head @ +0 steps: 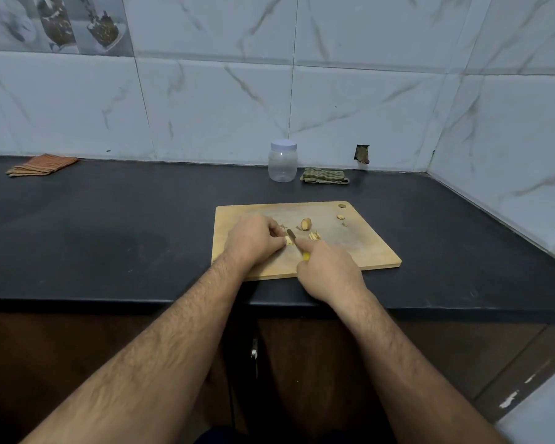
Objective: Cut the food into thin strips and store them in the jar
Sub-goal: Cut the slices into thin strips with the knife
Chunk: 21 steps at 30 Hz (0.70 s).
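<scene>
A wooden cutting board (pixel 359 245) lies on the black counter. My left hand (pixel 253 240) pinches a small pale piece of ginger (pixel 288 241) against the board. My right hand (pixel 329 270) grips a yellow-handled knife (pixel 293 237), its blade right beside that piece. A few thin cut strips (pixel 314 236) lie just right of the blade. A larger ginger chunk (pixel 305 224) sits behind them, and small scraps (pixel 341 216) lie near the board's far right corner. A clear plastic jar (pixel 282 161) with a white lid on stands at the back wall.
A folded green cloth (pixel 325 176) lies right of the jar. An orange striped cloth (pixel 42 165) lies at the far left of the counter (pixel 109 235). Tiled walls close the back and right side. A cabinet handle (pixel 254 352) shows below the counter edge.
</scene>
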### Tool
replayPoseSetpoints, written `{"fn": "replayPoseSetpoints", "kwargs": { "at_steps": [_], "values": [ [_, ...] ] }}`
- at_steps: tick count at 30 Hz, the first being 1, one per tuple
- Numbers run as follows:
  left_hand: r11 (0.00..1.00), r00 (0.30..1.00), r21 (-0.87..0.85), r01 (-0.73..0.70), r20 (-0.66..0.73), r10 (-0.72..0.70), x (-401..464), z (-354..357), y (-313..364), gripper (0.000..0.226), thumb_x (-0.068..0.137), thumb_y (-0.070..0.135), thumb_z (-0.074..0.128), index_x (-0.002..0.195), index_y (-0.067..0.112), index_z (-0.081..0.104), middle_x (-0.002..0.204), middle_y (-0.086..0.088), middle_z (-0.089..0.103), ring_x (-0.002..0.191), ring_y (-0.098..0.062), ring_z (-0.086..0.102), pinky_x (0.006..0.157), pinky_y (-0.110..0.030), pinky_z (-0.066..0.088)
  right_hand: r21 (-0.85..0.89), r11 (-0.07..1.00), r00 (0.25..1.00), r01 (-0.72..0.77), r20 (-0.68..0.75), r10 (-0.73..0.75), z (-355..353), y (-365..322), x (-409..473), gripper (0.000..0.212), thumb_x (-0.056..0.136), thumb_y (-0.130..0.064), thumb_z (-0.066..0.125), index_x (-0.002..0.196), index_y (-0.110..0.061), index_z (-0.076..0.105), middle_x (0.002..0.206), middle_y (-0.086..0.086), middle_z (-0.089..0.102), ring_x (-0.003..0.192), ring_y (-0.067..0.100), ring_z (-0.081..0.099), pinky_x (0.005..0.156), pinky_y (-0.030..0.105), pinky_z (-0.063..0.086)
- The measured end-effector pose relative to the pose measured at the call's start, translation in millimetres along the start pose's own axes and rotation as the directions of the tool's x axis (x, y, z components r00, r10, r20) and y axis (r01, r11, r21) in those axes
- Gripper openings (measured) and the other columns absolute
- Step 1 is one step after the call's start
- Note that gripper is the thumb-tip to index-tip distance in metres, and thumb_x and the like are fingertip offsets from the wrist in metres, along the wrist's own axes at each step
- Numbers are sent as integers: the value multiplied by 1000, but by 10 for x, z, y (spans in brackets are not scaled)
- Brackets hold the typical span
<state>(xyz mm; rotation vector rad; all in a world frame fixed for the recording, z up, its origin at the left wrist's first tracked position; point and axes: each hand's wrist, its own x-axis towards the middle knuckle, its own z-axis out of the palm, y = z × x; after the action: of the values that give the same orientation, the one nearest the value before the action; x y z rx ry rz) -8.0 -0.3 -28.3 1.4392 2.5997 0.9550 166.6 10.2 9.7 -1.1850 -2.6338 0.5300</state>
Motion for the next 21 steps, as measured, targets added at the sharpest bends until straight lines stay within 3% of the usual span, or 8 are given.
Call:
{"fn": "replayPoseSetpoints", "kwargs": {
  "at_steps": [4, 10, 21],
  "values": [
    [1000, 1000, 16, 9, -20, -8, -24, 6, 10, 10, 76, 35, 72, 68, 36, 67, 73, 21, 63, 84, -10, 63, 76, -32, 54, -9, 1000, 1000, 2, 11, -2, 24, -15, 32, 62, 92, -14, 44, 149, -37, 39, 142, 0, 55, 124, 24, 52, 95, 37, 49],
    [1000, 999, 7, 15, -40, -15, -31, 40, -4, 6, 75, 37, 70, 76, 33, 74, 76, 17, 67, 83, -11, 63, 76, -33, 54, -29, 1000, 1000, 8, 15, -8, 42, -21, 54, 62, 93, -14, 44, 150, -37, 38, 141, 0, 55, 122, 23, 53, 94, 37, 50],
    [1000, 999, 14, 12, -45, -11, -46, 46, -4, 6, 76, 38, 70, 70, 35, 68, 69, 18, 61, 80, -10, 61, 73, -32, 51, -41, 999, 1000, 9, 5, -9, 41, -24, 52, 62, 93, -13, 44, 150, -37, 37, 141, 0, 55, 122, 23, 54, 95, 37, 50]
  ]
}}
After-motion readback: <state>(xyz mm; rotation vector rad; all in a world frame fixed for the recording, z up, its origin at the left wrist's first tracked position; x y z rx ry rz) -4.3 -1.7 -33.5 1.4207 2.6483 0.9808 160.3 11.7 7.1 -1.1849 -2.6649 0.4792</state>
